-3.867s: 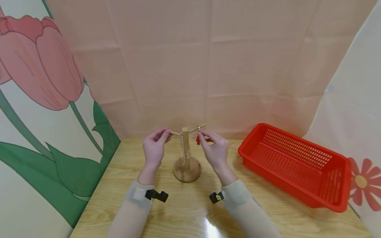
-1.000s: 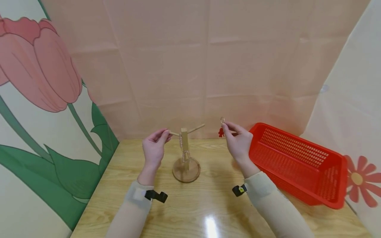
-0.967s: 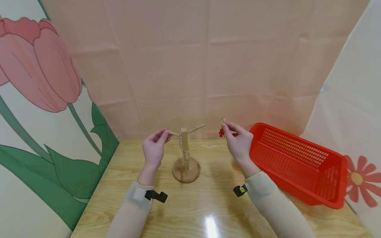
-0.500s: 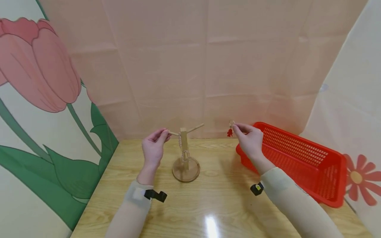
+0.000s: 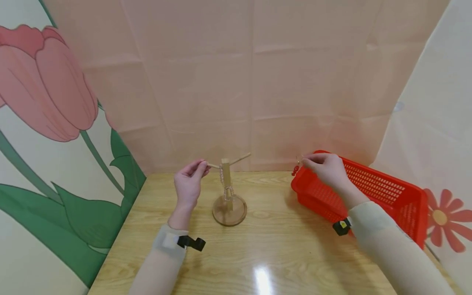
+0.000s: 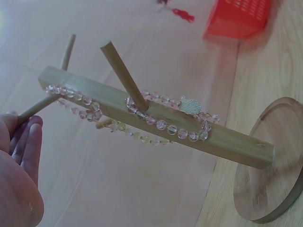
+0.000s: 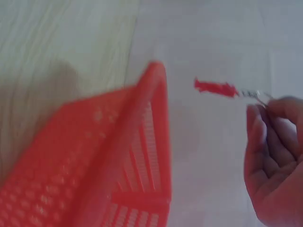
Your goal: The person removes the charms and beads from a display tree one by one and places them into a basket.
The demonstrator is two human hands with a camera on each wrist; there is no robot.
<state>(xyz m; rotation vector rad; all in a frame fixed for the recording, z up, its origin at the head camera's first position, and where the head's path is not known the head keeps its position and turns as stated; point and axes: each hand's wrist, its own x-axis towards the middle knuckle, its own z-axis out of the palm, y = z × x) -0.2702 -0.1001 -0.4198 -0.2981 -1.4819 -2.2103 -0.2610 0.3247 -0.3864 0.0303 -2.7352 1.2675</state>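
Observation:
A wooden jewelry stand (image 5: 227, 180) with a round base stands upright on the table. Thumb and fingers of my left hand (image 5: 189, 183) pinch the end of its upper left peg. Beaded bracelets (image 6: 173, 128) in clear pink and yellowish beads hang from the pegs, one carrying a pale patterned charm (image 6: 190, 105). No bracelet hangs on the upper right peg (image 5: 241, 157). In my right hand (image 5: 329, 169), a keychain (image 7: 218, 88) is pinched by its metal ring, its red figure dangling beside the left end of the red basket's rim.
The red perforated basket (image 5: 321, 205) sits on the right of the wooden table (image 5: 273, 237). A pinkish cloth backdrop (image 5: 206, 82) rises behind the table, and flower-printed panels (image 5: 44, 164) stand at both sides.
My right hand has taken the keychain off the upper right peg and carried it rightward to the basket's left end. My left hand stays on its peg.

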